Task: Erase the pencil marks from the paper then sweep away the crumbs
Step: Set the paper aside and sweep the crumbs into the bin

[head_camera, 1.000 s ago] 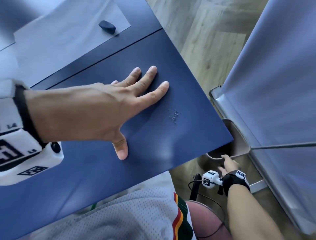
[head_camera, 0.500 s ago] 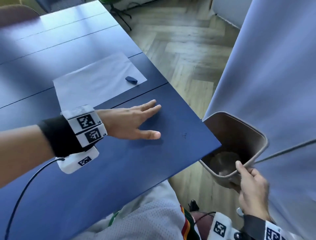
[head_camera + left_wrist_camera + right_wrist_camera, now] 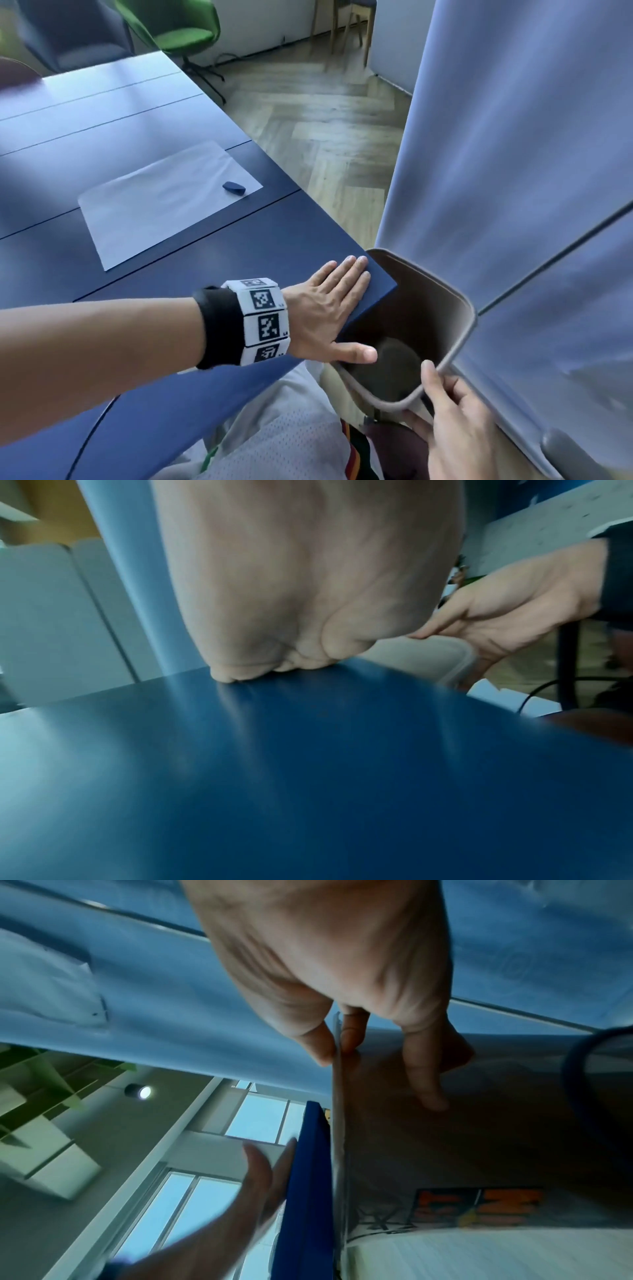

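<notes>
A white sheet of paper point(image 3: 164, 202) lies on the blue table point(image 3: 144, 329), with a dark eraser point(image 3: 234, 187) near its right edge. My left hand point(image 3: 329, 301) lies flat at the table's near right corner, fingers straight and together, fingertips point(image 3: 356, 265) at the edge, thumb past the front edge. A grey-brown bin point(image 3: 442, 298) is held just below that corner. My right hand point(image 3: 452, 411) grips its near rim, thumb inside and fingers outside; the right wrist view shows the rim point(image 3: 337, 1047) pinched. No crumbs are visible on the table.
A pale blue partition point(image 3: 513, 171) stands close on the right, behind the bin. Wooden floor point(image 3: 325, 113) lies past the table's right edge. A green chair point(image 3: 178, 31) and a dark chair stand beyond the far end. My lap is under the front edge.
My left hand slid right across the table to the corner, over where the crumb pile lay. My right hand lifted the bin from the floor up under that corner.
</notes>
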`<action>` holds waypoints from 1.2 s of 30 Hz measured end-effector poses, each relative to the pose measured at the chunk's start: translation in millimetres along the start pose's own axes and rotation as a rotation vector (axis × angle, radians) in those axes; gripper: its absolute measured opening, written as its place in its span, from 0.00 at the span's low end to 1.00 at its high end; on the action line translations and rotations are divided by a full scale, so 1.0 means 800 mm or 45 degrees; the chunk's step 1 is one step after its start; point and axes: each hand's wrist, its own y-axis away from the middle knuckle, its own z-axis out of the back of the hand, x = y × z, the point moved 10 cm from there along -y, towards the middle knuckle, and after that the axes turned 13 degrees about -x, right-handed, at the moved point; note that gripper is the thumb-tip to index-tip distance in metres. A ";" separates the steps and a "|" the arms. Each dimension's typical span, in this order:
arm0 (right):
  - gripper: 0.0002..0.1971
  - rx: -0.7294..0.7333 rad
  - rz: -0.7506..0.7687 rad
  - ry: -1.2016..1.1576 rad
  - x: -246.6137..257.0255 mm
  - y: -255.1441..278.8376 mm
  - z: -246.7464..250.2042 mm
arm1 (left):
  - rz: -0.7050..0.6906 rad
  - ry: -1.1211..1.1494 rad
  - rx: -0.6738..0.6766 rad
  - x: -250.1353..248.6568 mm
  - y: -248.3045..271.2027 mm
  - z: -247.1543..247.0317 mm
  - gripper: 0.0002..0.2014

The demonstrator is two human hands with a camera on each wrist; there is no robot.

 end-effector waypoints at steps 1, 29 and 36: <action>0.14 0.002 0.007 0.010 -0.001 0.003 0.000 | -0.066 -0.023 -0.017 -0.021 -0.005 0.000 0.57; 0.16 0.097 0.173 0.071 0.024 0.022 -0.011 | 0.199 -0.004 0.064 0.058 -0.024 0.019 0.49; 0.14 0.098 0.135 0.109 0.018 0.022 -0.018 | 0.185 0.159 0.012 0.067 0.021 0.022 0.52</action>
